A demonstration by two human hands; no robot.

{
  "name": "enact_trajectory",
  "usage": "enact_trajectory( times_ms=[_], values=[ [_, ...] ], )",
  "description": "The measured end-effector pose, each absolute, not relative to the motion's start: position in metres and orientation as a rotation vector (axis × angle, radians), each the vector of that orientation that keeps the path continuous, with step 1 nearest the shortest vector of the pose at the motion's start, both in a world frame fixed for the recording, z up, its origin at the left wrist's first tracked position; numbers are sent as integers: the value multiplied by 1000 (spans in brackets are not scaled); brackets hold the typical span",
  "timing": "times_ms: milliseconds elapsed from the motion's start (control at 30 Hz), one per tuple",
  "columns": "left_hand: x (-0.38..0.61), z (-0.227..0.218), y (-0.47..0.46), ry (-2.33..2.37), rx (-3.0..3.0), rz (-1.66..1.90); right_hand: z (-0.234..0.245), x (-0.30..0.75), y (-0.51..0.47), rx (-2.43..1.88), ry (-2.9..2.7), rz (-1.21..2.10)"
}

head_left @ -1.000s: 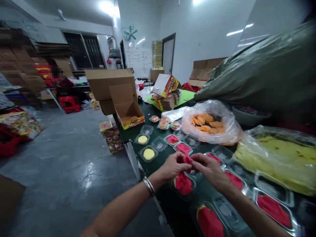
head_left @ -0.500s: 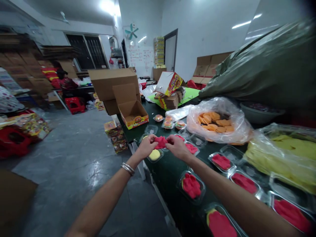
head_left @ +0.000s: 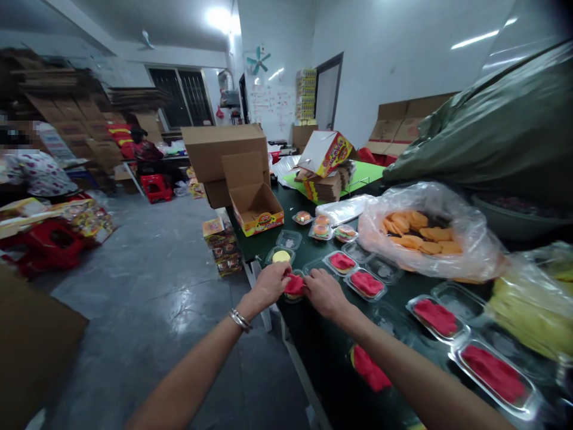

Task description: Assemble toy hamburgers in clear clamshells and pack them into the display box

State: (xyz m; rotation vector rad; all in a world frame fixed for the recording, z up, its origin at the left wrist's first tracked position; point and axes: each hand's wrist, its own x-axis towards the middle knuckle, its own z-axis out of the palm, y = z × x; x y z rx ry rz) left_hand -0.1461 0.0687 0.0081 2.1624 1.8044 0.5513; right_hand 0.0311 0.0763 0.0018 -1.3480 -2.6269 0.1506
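Observation:
My left hand (head_left: 271, 283) pinches one edge of a soft red slice (head_left: 294, 285), and my right hand (head_left: 326, 292) has its fingers closed at the opposite edge. The slice lies low over a small clear plastic container near the table's left edge. Just beyond it, another clear container holds a pale yellow disc (head_left: 282, 256). To the right, several open clear containers hold wavy red pieces, among them a red piece (head_left: 367, 283) and a larger red piece (head_left: 436, 316). Part of a red piece (head_left: 371, 368) shows beneath my right forearm.
An open carton (head_left: 257, 209) stands at the table's far left. Small packed burger-shaped sweets (head_left: 321, 227) sit beyond the containers. Plastic bags of orange pieces (head_left: 421, 232) and yellow pieces (head_left: 523, 304) lie right. Two people sit at left, one in a spotted top (head_left: 40, 173).
Both hands have lowered the red slice from above the table down to the near container. The camera view has turned a little left.

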Motion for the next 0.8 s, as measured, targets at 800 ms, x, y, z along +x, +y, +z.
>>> enact_trajectory(
  times_ms=[800],
  values=[
    [-106, 13, 30, 1474, 2546, 112, 0, 76, 41, -1306, -2688, 390]
  ],
)
